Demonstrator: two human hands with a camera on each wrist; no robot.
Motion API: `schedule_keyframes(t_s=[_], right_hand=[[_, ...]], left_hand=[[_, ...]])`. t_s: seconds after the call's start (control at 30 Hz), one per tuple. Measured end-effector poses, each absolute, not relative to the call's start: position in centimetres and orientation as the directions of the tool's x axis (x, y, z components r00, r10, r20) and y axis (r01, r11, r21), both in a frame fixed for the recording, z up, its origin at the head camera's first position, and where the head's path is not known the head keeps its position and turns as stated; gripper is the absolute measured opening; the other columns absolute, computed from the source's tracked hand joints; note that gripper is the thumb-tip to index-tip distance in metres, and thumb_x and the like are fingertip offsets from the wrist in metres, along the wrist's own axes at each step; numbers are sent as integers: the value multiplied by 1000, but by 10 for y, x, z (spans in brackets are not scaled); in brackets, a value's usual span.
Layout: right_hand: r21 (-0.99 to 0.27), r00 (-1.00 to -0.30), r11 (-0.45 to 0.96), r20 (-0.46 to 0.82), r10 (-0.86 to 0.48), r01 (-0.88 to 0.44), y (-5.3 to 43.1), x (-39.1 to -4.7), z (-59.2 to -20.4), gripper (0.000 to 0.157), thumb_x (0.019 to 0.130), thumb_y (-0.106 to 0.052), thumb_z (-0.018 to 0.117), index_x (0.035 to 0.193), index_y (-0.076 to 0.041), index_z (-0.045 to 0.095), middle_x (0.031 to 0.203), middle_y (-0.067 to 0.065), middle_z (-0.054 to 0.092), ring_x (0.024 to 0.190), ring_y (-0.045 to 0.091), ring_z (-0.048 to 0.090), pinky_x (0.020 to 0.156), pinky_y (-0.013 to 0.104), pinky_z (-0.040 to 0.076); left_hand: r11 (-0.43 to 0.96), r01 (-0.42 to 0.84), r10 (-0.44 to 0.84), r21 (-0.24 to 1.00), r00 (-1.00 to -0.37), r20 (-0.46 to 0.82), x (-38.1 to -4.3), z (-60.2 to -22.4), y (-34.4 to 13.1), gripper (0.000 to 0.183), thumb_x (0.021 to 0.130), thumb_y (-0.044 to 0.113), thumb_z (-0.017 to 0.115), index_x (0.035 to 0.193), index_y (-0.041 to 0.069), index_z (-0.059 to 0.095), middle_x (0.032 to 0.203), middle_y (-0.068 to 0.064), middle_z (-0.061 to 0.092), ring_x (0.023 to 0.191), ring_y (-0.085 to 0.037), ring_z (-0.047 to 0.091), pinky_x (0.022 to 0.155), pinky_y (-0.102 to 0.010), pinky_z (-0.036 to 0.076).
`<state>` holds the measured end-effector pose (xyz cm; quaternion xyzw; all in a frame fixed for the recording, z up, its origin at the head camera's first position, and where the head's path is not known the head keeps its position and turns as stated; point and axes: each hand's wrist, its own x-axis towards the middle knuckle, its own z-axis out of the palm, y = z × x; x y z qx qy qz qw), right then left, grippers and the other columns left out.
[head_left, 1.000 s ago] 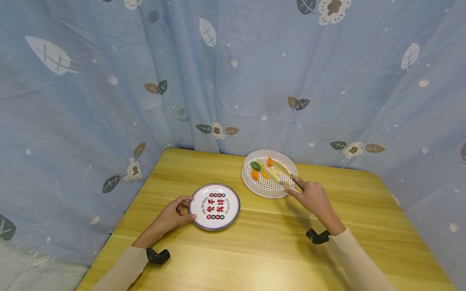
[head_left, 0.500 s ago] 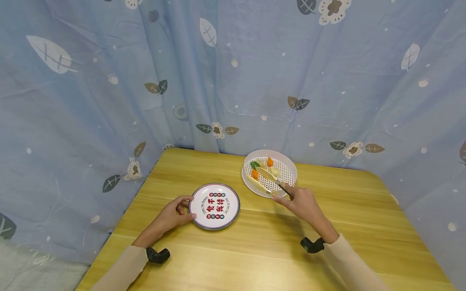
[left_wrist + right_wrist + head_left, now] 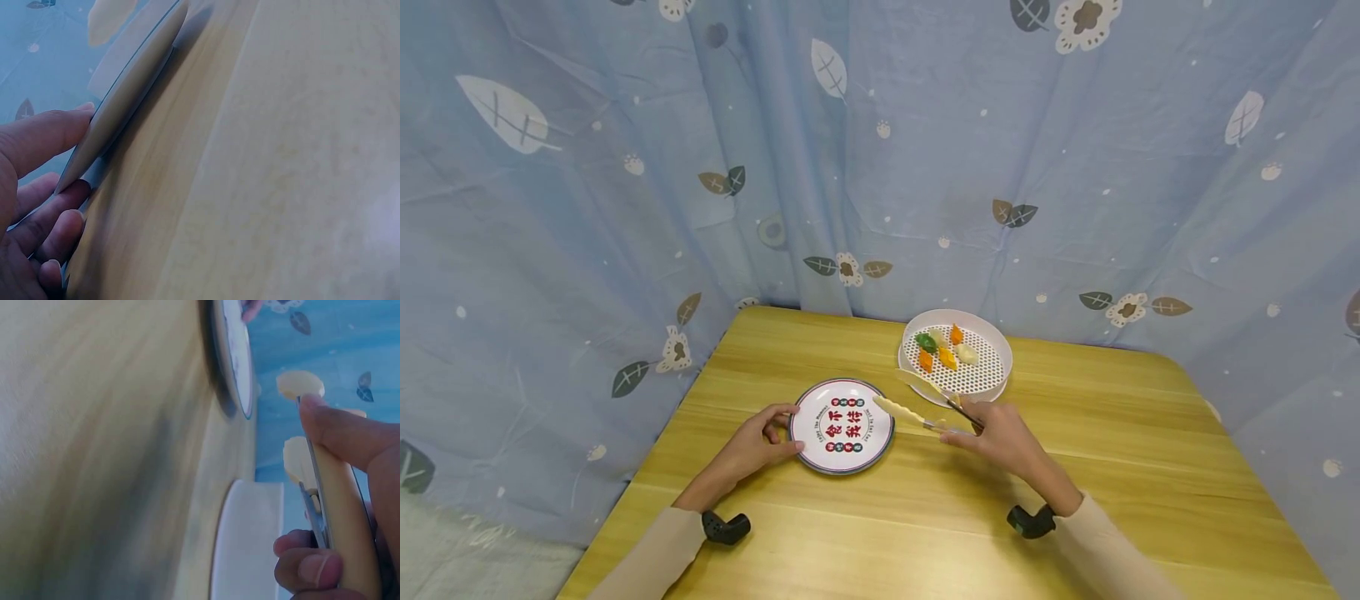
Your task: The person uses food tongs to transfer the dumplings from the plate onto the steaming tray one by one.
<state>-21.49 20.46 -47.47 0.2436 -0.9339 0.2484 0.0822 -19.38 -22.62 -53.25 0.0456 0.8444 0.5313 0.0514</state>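
Observation:
A white plate [image 3: 811, 417] with red lettering and a blue rim lies left of centre on the table. My left hand [image 3: 756, 446] grips its left edge; the left wrist view shows the thumb [image 3: 56, 134] on the upper side and fingers below the rim. Food tongs with cream-coloured ends [image 3: 898, 411] are held in my right hand [image 3: 1009, 442], thumb along one arm and fingers curled round the handle. The tongs are spread, nothing between them. One end reaches over the plate's right edge, the other hovers between plate and perforated basket [image 3: 990, 367].
Inside the round white basket at the back lie several small pieces: orange ones [image 3: 926, 360], a green one [image 3: 927, 342], a yellow one [image 3: 947, 358] and pale ones [image 3: 967, 354]. A blue patterned curtain [image 3: 925, 167] hangs behind the wooden table [image 3: 1120, 450].
My right hand has drawn the tongs out of the basket, toward me and leftward to the plate. The left hand and plate have stayed put.

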Motion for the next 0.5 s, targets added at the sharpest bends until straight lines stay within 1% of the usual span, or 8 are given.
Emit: schedule_keyframes(t_s=[0.07,0.17,0.27,0.3,0.33,0.4,0.47,0.5], right_hand=[[-436,-852,732,284,-440,-523,202,-214,-478,61,81,-58,82,118,-10,75,60,-13,37,55,2,32,51,23,29],[-448,-826,695,298,-478,-563,197,-212,-484,51,80,-56,83,98,-10,72,62,-13,38,55,1,34,52,23,31],[-451,-814,677,301,-498,-581,194,-210,-490,50,80,-58,83,89,-12,66,62,-15,37,55,0,34,52,22,31],[-449,-811,676,301,-501,-584,193,-210,-491,51,80,-59,82,88,-12,66,62,-15,37,55,-1,34,52,22,31],[-446,-809,676,299,-506,-588,192,-209,-493,51,80,-59,82,90,-12,67,62,-15,37,55,-1,33,52,21,30],[-442,-804,672,295,-516,-594,191,-208,-496,51,79,-59,82,97,-13,69,61,-16,36,55,-2,32,52,21,29],[-447,-797,662,290,-530,-602,189,-208,-498,54,80,-58,83,106,-13,72,62,-15,36,55,-2,32,51,21,29],[-451,-795,657,284,-536,-604,188,-207,-499,54,80,-57,83,108,-12,72,62,-15,36,55,-2,31,51,20,28]], left_hand=[[431,21,132,902,-990,-40,-194,-532,-226,60,84,22,88,138,15,61,112,-9,60,87,-24,48,72,-31,40],[429,22,133,903,-990,-39,-194,-532,-226,60,84,21,88,138,15,61,113,-9,60,87,-24,48,72,-31,40],[430,23,134,902,-990,-38,-194,-532,-226,61,84,21,88,138,15,61,113,-9,60,88,-24,48,72,-30,40],[431,24,135,902,-990,-38,-194,-532,-226,61,84,21,88,138,15,60,114,-9,60,88,-24,48,72,-30,40],[433,23,134,901,-990,-39,-194,-532,-226,61,84,21,88,138,15,60,113,-9,60,88,-24,48,73,-30,40],[434,20,133,901,-990,-42,-194,-532,-226,61,84,21,88,138,15,60,113,-9,60,88,-24,48,73,-30,40],[435,16,129,900,-991,-45,-194,-532,-226,61,84,21,88,138,15,60,112,-9,60,88,-24,49,73,-31,40],[437,14,126,899,-991,-46,-194,-533,-226,61,84,21,88,138,15,60,112,-8,61,88,-24,49,73,-31,40]])
